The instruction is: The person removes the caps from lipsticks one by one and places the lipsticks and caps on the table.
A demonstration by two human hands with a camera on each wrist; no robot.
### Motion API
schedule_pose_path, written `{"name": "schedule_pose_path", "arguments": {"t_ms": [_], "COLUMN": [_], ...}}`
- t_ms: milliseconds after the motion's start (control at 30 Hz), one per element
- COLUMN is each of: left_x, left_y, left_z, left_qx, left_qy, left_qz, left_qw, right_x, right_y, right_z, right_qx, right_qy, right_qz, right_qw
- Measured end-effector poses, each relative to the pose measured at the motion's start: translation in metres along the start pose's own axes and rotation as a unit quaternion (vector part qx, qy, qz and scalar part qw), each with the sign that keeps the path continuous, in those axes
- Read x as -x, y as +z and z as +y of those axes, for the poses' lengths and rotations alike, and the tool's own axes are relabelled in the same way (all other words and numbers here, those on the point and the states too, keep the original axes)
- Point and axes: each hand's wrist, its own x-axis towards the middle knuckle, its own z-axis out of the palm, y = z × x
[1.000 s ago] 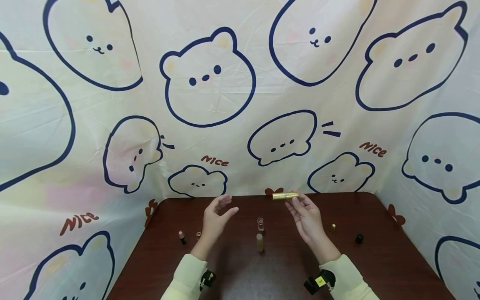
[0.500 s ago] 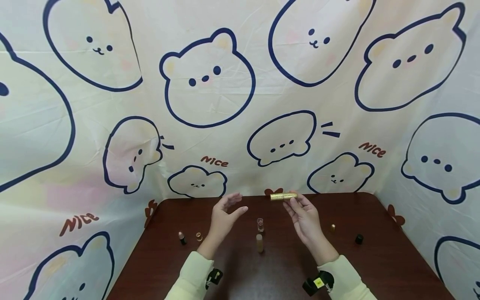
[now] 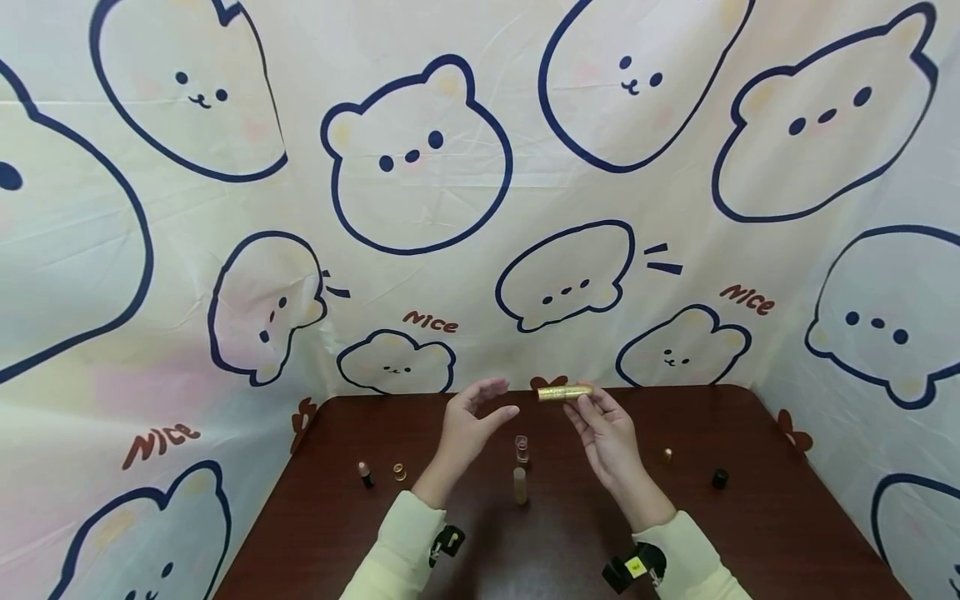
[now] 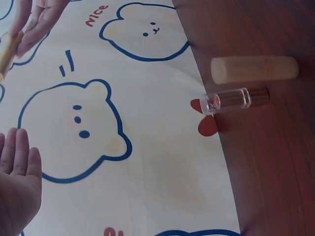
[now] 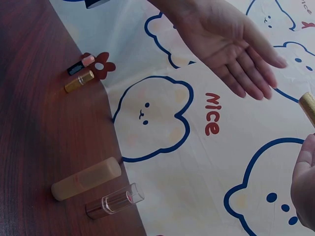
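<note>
My right hand [image 3: 609, 442] pinches a gold lipstick tube [image 3: 557, 393] between thumb and fingers, holding it level above the far edge of the table. The tube's free end points left. My left hand [image 3: 472, 427] is raised beside it, fingers extended and thumb apart, with nothing in it. A gap separates the left fingertips from the tube. In the right wrist view the left hand [image 5: 231, 46] shows its palm, and the gold tube [image 5: 308, 105] is cut by the frame edge. The left wrist view has the tube [image 4: 9, 55] at its left edge.
On the brown table [image 3: 525, 554] stand a clear-capped lipstick [image 3: 522, 450] and a beige tube [image 3: 520, 486]. Leftward are an uncapped black lipstick [image 3: 365, 475] and a small gold lipstick [image 5: 78, 81]. A gold cap [image 3: 667, 455] and black cap [image 3: 720, 478] stand right. Printed cloth [image 3: 480, 350] hangs behind.
My left hand has moved right and slightly up, closer to the gold lipstick tube. The right hand, still pinching the tube, has shifted slightly left.
</note>
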Motion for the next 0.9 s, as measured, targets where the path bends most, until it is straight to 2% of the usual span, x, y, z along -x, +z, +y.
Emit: {"name": "schedule_pose_path", "arguments": {"t_ms": [167, 433, 900], "left_x": [-0.002, -0.004, -0.005], "left_y": [0.009, 0.022, 0.032], "left_z": [0.006, 0.008, 0.014], "left_qx": [-0.007, 0.015, -0.005], "left_qy": [-0.014, -0.004, -0.010], "left_qz": [-0.019, -0.040, -0.050], "left_qw": [0.9997, 0.9991, 0.9987], "right_x": [0.000, 0.001, 0.003], "right_y": [0.001, 0.002, 0.006], "right_z": [0.000, 0.002, 0.006], "right_qx": [0.002, 0.001, 0.007], "right_qy": [-0.009, -0.006, -0.006], "right_qz": [-0.012, -0.013, -0.021], "right_qw": [1.000, 1.000, 1.000]}}
